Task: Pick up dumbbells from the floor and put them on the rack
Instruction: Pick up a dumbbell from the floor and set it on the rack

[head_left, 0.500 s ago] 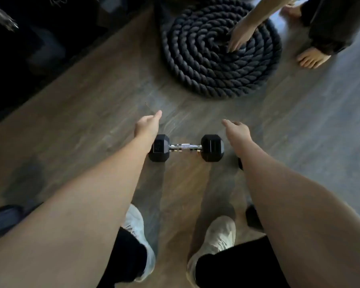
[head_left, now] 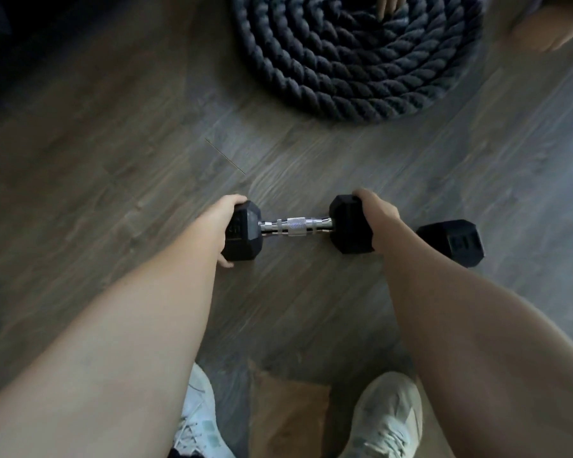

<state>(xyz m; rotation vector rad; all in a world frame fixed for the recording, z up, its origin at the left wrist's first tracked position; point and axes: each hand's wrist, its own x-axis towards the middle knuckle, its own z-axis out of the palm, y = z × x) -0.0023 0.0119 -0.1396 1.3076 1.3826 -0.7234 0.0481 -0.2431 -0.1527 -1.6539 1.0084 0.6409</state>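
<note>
You stand on grey-brown wood-plank flooring (head_left: 129, 166); a coiled black battle rope (head_left: 354, 54) lies at the upper centre, and the upper left falls into dark shadow.

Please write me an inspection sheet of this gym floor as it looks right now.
Surface: wood-look plank floor, bare around the work.
Job's things: dumbbell lying on the floor; second dumbbell to its right, only one head visible; rack not in view.
Clutter: coiled battle rope beyond the dumbbells.
Grippers: left hand wrapped on the left head, right hand on the right head.
Cables: nothing seen.
Surroundings: another person's fingers on the rope; wearer's pale shoes below.
</note>
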